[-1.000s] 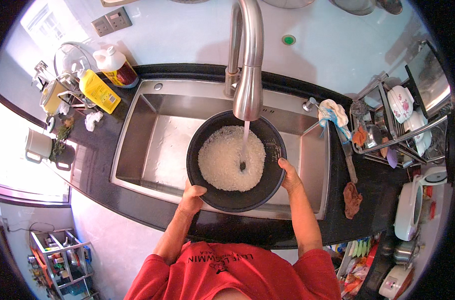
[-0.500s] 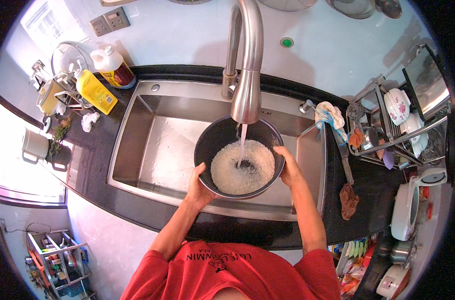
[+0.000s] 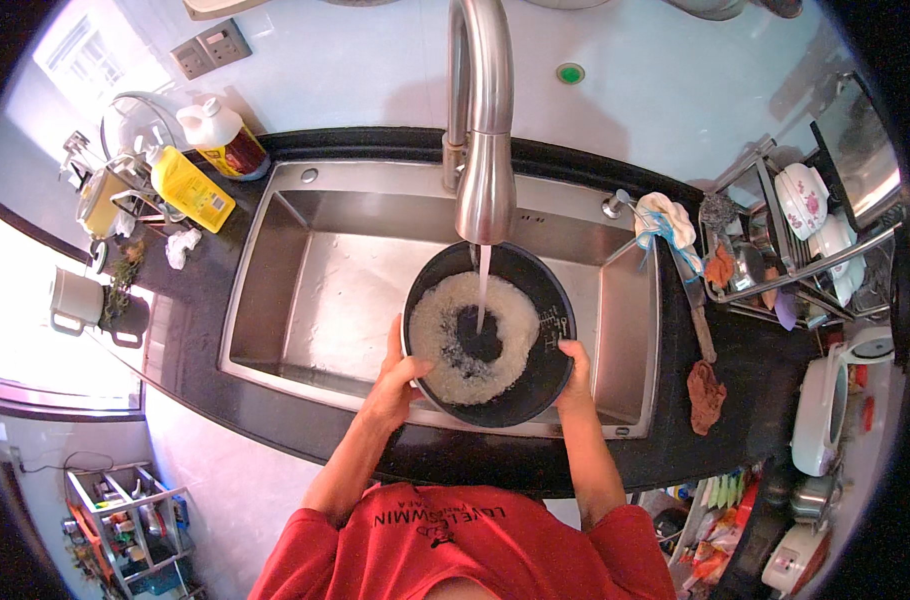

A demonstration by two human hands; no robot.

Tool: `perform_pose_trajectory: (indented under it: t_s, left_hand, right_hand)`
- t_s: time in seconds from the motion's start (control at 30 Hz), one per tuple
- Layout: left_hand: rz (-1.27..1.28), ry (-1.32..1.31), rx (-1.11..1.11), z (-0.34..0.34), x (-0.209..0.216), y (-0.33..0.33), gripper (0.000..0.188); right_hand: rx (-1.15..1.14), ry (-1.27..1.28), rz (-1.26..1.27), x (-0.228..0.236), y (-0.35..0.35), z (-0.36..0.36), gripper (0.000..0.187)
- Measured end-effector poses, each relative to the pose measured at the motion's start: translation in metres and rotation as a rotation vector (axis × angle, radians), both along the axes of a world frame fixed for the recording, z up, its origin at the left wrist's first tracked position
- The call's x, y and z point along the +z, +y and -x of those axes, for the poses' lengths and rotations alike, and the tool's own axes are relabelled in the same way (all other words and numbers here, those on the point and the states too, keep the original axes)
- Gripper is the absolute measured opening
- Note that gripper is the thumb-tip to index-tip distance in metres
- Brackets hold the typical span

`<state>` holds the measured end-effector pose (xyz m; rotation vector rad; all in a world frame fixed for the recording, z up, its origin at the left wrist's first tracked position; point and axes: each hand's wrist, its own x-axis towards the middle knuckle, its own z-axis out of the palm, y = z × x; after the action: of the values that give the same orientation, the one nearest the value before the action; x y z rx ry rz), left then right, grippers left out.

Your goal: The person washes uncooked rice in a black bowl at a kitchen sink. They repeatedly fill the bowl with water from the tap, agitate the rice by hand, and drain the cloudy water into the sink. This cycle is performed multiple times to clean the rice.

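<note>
A dark rice cooker pot [image 3: 543, 375] is held over the stainless steel sink [image 3: 330, 290], near its front edge. My left hand [image 3: 390, 385] grips the pot's left side, thumb at the rim. On the right side my right hand [image 3: 577, 380] closes on the rim, its thumb over the edge; the fingers under the pot are hidden. White rice [image 3: 437, 312] lies in a ring inside, leaving a dark patch of pot bottom showing at the middle. Water [image 3: 483, 285] runs down into it from the steel faucet [image 3: 487, 180]. The pot looks slightly tilted.
Left of the sink stand a yellow bottle [image 3: 193, 190], a white jug [image 3: 215, 130] and a crumpled tissue [image 3: 182, 247]. A dish rack [image 3: 825, 265] with bowls is at the right, beside a cloth [image 3: 663, 220] and a brown rag [image 3: 706, 397]. Black counter [image 3: 305, 412] edges the sink.
The pot has shifted slightly right and nearer to me in both hands. The rice has spread from a heap into a ring, baring more of the pot's bottom. Water keeps running.
</note>
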<state>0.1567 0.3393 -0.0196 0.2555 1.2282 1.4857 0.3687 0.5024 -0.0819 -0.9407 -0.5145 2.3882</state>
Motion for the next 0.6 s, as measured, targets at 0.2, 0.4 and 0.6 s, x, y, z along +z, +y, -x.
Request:
perform_pose_trajectory:
  t_s: [0.2,0.4,0.6]
  left_hand:
    - [-0.188,-0.176,0.163,0.014,-0.038,-0.037,0.077]
    - [-0.202,-0.343,0.246,0.018,-0.033,-0.022,0.07]
    - [-0.175,-0.405,0.214,0.009,-0.04,-0.009,0.067]
  right_hand:
    - [0.129,0.068,-0.18,0.007,0.003,0.027,0.058]
    - [0.144,-0.03,-0.284,0.025,0.019,0.056,0.048]
    - [0.151,-0.07,-0.191,0.013,0.032,0.041,0.047]
